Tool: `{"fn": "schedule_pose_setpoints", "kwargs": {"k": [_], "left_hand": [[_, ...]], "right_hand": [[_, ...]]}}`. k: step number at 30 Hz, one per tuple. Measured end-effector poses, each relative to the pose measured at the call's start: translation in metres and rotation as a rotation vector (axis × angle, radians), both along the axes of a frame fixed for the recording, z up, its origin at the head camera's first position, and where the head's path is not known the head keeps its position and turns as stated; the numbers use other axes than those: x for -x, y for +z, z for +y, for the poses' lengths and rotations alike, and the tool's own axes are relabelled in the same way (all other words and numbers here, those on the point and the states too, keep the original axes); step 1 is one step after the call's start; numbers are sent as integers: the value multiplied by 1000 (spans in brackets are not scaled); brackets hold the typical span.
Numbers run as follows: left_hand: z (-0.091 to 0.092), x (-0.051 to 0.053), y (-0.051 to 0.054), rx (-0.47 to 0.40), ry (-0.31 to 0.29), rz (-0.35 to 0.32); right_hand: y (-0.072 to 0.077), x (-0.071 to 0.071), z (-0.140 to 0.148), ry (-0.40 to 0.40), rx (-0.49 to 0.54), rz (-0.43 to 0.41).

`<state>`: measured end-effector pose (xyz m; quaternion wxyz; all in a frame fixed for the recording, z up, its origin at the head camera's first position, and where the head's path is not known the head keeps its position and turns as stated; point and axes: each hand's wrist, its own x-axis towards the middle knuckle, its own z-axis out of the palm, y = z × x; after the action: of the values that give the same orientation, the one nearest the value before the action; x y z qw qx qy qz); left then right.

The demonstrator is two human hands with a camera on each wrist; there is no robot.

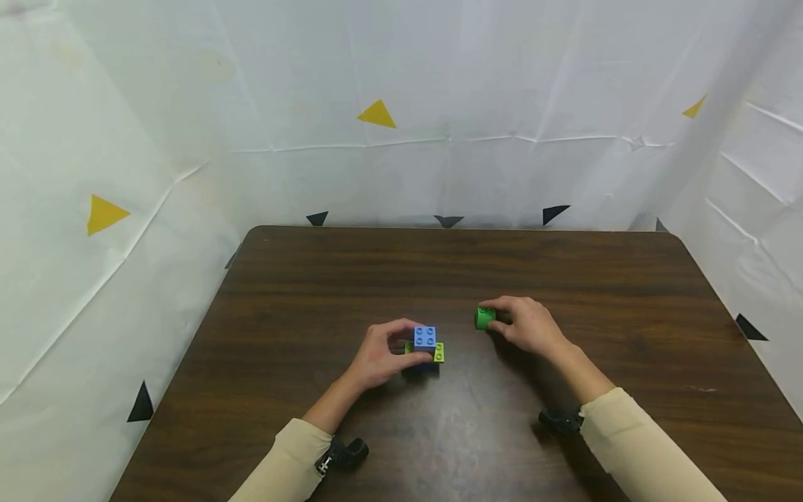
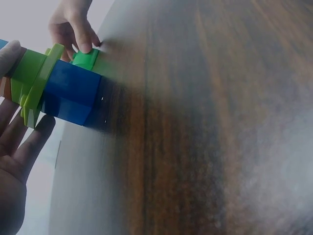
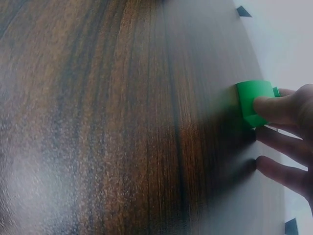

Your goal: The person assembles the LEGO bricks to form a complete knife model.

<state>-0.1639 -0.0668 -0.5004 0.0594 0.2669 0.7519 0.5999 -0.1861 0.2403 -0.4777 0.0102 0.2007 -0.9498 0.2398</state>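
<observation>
My left hand grips a stack of toy building blocks between thumb and fingers, near the middle of the table. A light blue block tops the stack. Below it is a wider lime green piece, and a dark blue block forms the bottom, at or just above the tabletop. A brownish layer shows partly behind the fingers in the left wrist view. To the right, my right hand pinches a bright green block with a curved side. Whether that block touches the table I cannot tell. The two hands are apart.
A dark wood-grain table lies under both hands. White sheeting with yellow and black triangles hangs behind it and along its sides. Each wrist wears a black strap-on device, such as the left one.
</observation>
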Motion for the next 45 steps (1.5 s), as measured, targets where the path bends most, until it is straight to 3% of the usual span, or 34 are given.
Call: {"fn": "schedule_pose_setpoints", "kwargs": {"k": [12,22,24,31,45], "left_hand": [[1,0,-3,-15,-5,-9],[1,-2,-1,-20,2,-25],[1,-3,1,-13,3,-25],[-1,-12,28,-14,-17,-19],[-1,-12,28,-22,-16,-21]], "right_hand": [[1,1,2,13,18,-30],[10,0,-4,44,112,-87],[12,0,-6,51,124,-91],[21,-2,-16,78,149,-77],[46,-9,-40,170,282,-51]]}}
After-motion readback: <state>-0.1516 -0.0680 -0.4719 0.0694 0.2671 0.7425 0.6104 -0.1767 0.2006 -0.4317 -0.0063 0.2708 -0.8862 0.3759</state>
